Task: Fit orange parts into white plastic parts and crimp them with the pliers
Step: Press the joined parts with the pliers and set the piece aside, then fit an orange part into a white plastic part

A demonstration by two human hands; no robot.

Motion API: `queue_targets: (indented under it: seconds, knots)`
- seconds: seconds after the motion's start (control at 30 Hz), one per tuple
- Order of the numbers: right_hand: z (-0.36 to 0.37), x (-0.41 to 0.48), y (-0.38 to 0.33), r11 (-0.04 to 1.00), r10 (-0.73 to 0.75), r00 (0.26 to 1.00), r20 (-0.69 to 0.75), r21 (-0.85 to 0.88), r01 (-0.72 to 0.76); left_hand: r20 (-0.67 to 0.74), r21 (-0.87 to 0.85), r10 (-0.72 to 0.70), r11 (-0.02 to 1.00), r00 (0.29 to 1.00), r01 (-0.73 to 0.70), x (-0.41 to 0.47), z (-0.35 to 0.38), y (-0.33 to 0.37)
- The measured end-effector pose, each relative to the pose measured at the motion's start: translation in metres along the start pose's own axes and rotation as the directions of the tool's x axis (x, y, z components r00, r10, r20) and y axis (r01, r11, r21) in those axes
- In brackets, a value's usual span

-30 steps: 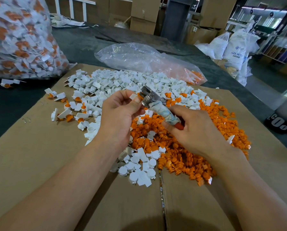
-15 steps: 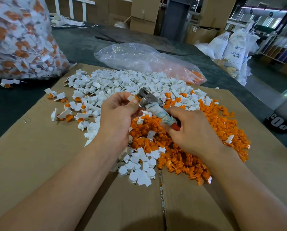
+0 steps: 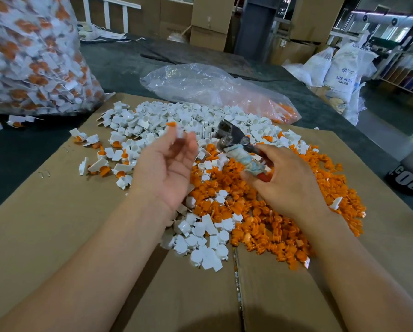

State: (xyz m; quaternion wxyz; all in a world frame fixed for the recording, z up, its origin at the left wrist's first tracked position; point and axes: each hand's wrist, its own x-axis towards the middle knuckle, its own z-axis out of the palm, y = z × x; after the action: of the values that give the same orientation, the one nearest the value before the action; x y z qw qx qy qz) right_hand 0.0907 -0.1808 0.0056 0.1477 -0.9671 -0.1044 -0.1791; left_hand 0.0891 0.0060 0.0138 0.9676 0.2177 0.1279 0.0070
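The right hand [image 3: 287, 178] grips the pliers [image 3: 234, 142] for crimping; at 9 o'clock, the blurred left hand [image 3: 167, 168] bears a part [image 3: 175, 130], grip unclear.

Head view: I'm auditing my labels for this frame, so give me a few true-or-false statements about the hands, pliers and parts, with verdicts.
1. The right hand holds the pliers. True.
2. The pliers' handle is bare. False: it is bound in a pale wrapping.
3. The loose orange parts lie on cardboard. True.
4. The clear bag at far left holds only white parts. False: its pieces are white and orange.
5. The left hand lies flat on the cardboard. False: it is raised, palm up, with a blurred white-and-orange part at its fingertips.
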Motion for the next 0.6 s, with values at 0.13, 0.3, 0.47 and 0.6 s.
queue_targets:
  seconds: [0.13, 0.3, 0.47, 0.6]
  knots:
    - [0.001, 0.002, 0.009, 0.995, 0.084, 0.996, 0.009, -0.045, -0.083, -0.131, -0.294, 0.064, 0.951, 0.989, -0.100, 0.008, -0.005, 0.025]
    - [-0.001, 0.005, 0.015, 0.982, 0.140, 0.989, 0.042, -0.136, -0.133, -0.250, -0.445, 0.165, 0.856, 0.954, -0.264, 0.015, -0.011, 0.041]
    - [0.000, 0.007, 0.021, 0.970, 0.191, 0.978, 0.087, -0.169, -0.175, -0.209, -0.367, 0.144, 0.905, 0.967, -0.214, 0.015, -0.011, 0.040]
    - [0.001, 0.010, 0.023, 0.960, 0.207, 0.966, 0.156, -0.221, -0.170, -0.142, 0.113, 0.134, 0.987, 0.981, -0.118, 0.013, -0.008, 0.033]
